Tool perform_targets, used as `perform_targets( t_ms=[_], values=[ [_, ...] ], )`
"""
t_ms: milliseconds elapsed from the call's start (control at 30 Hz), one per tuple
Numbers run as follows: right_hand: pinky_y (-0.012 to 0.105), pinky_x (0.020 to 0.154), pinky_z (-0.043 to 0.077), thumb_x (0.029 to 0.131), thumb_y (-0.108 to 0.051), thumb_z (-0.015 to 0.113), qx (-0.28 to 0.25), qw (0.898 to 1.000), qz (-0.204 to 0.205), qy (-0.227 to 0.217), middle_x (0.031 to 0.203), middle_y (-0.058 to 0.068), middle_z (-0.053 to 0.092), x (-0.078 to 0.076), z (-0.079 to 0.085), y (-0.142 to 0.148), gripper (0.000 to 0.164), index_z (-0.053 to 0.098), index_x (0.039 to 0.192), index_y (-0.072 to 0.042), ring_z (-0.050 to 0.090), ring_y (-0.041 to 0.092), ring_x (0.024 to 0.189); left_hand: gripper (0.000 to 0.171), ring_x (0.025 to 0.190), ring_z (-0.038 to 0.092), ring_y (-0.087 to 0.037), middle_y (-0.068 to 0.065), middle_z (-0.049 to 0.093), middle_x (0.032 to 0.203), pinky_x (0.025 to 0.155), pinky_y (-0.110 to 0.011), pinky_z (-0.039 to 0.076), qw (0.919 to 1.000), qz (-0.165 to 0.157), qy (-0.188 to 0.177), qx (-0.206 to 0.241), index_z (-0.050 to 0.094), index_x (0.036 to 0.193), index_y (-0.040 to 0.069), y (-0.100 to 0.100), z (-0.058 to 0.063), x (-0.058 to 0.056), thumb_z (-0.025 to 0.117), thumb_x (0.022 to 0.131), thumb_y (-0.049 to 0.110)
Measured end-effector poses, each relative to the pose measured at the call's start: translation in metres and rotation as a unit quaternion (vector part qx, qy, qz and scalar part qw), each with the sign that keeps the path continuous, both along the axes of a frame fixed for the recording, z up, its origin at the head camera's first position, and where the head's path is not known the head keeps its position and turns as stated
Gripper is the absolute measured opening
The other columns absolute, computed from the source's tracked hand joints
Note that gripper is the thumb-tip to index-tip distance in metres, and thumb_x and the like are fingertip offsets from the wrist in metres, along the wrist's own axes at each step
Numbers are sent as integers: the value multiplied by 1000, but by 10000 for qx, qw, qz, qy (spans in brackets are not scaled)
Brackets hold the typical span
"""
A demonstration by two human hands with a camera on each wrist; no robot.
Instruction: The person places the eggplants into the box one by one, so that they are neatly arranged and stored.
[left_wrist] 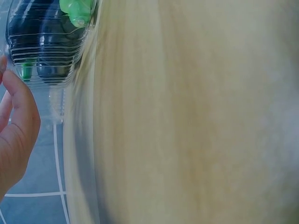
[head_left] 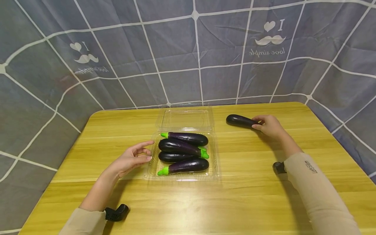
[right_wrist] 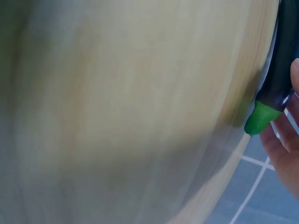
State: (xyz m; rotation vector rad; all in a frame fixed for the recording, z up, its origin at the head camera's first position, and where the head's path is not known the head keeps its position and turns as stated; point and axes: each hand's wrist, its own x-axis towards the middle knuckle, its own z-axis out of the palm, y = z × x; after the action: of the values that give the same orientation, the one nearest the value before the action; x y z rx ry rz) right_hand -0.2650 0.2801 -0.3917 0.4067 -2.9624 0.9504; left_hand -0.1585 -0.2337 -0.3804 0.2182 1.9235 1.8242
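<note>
A dark purple eggplant (head_left: 239,120) lies at the right of the table, its thin end between the thumb and fingers of my right hand (head_left: 268,126). In the right wrist view, the green stem cap (right_wrist: 261,118) of that eggplant (right_wrist: 279,65) pokes out beside the fingers. Several more eggplants (head_left: 188,165) with green caps lie side by side in a clear plastic clamshell box (head_left: 215,156). At the box's left rim is my left hand (head_left: 133,158), thumb and forefinger spread apart with their tips right at the edge and nothing gripped.
The box's hinged lid (head_left: 186,119) lies folded back behind it. Under everything is a wooden table (head_left: 188,205). A grey curtain (head_left: 176,55) with white grid lines hangs around its back and sides.
</note>
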Motion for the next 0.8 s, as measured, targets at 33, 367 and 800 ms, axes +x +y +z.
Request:
perform_targets(
  t_ms=[33,367,800],
  values=[
    [50,82,44,89,-10,63,-1,10000,-16,13,109,28,60,0,0,0,32,59,115,9,57,39,94,68,89,54,-10,-4,50,100,80,-24,50,10000,-7,3,18,24,145,-2,0,0,0,60,88,-1],
    [46,79,44,90,-16,63,-148,9997,-177,-74,112,26,60,7,6,-3,35,59,117,7,56,38,96,68,87,55,-10,-3,51,99,78,-23,50,10000,17,5,74,24,144,-3,-1,-3,-1,60,87,-3],
    [35,69,47,89,-17,65,-115,9998,118,139,110,24,62,21,13,-6,34,61,114,6,59,35,91,67,88,54,-10,-4,49,100,79,-24,50,10000,-39,-19,11,25,145,0,-1,-1,-1,60,88,-1]
  ],
)
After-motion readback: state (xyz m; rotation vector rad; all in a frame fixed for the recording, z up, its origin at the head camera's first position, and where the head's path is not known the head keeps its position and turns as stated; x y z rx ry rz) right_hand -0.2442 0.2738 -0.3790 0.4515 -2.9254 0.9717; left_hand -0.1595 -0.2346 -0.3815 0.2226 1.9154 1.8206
